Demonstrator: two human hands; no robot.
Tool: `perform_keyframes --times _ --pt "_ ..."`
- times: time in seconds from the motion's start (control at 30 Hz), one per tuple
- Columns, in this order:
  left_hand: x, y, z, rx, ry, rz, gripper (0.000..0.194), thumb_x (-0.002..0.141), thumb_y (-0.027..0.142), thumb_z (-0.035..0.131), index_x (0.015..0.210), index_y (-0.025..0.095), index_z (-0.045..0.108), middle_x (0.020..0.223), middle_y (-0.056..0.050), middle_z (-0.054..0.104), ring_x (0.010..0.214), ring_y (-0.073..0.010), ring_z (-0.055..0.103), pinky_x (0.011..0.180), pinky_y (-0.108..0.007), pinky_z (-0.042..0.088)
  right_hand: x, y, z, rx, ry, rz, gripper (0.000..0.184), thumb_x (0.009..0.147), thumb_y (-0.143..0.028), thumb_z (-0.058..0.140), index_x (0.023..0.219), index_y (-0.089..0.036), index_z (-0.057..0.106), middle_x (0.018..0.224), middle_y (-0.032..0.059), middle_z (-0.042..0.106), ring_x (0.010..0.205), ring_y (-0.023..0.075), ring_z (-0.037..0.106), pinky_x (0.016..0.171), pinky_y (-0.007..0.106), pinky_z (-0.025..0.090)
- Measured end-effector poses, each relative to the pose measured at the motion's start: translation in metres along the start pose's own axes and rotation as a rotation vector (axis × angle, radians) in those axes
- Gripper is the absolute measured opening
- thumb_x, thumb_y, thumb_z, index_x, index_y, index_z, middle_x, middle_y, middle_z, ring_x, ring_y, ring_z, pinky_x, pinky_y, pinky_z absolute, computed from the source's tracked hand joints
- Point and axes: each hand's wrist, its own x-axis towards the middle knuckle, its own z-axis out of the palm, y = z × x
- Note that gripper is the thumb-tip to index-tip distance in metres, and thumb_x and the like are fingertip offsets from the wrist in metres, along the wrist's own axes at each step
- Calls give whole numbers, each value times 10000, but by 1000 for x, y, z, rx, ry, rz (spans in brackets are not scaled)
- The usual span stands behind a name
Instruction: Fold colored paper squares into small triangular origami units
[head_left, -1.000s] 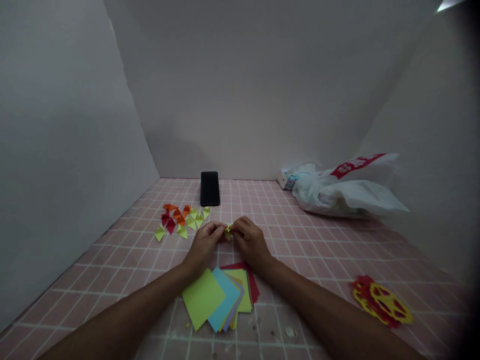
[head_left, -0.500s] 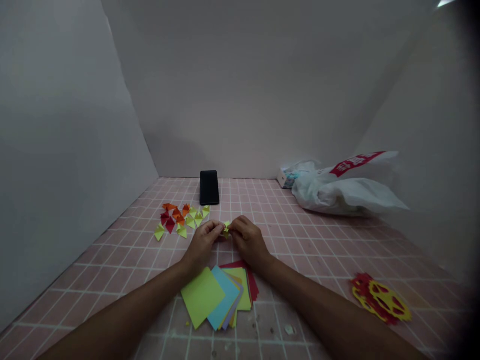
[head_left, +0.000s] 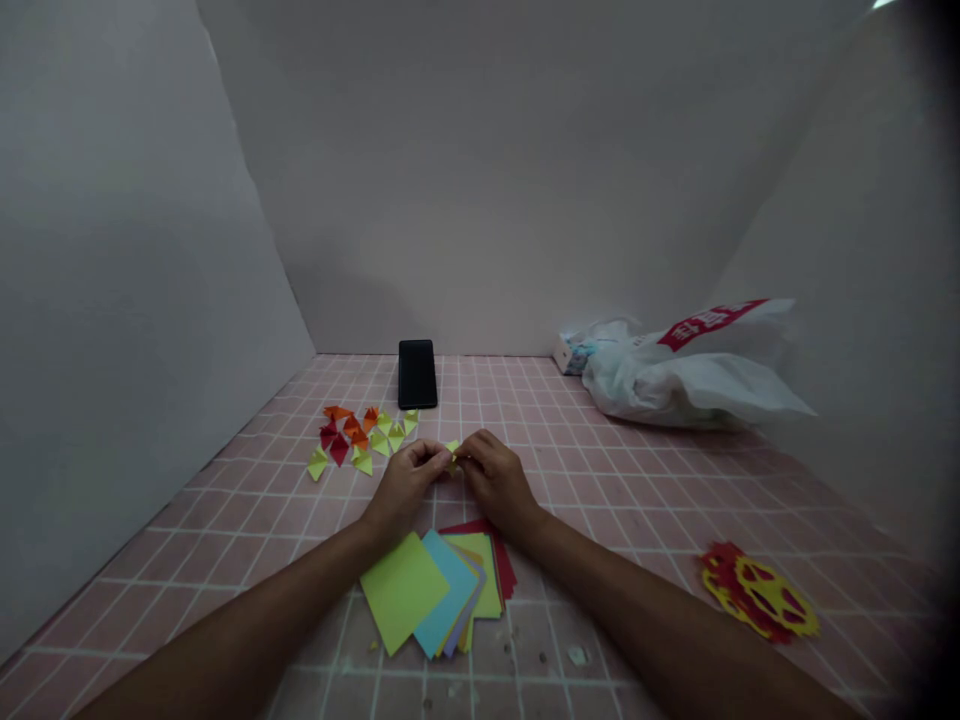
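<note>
Between my two hands is a small folded yellow paper (head_left: 453, 451), partly covered by the fingers. My left hand (head_left: 409, 480) pinches it from the left, thumb and fingers closed. From the right, the fingertips of my right hand (head_left: 496, 478) are closed on its other side. Below my wrists a fanned stack of square coloured paper (head_left: 405, 595) lies on the table, with yellow, blue, purple and red sheets showing. Left of my left hand lie several small folded paper pieces (head_left: 361, 462) in yellow, orange and red.
A black phone (head_left: 417, 374) lies toward the back wall. At the back right, a white plastic bag (head_left: 675, 385) rests against a small box (head_left: 568, 356). Red and yellow cut-out shapes (head_left: 772, 598) lie at the right on the pink tiled surface (head_left: 630, 500).
The fingers have shifted very slightly on the small yellow paper, and less of it shows. The rest of the scene stays the same.
</note>
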Motion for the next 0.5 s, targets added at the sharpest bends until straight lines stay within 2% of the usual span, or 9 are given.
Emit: perform_keyframes --times 0.33,0.5 --pt "1 -3 -1 9 5 9 247 758 377 663 736 135 621 704 -5 594 692 -126 557 707 -248 459 0 0 0 -2 2 -14 181 809 -28 477 753 -191 534 790 24 527 759 169 514 688 277 396" --pt "0 -2 -1 20 -5 14 218 749 347 674 750 136 617 717 -8 592 693 -123 543 700 -244 447 0 1 1 -5 -1 -2 178 817 -39 481 748 -196 527 789 21 529 760 168 515 687 274 395"
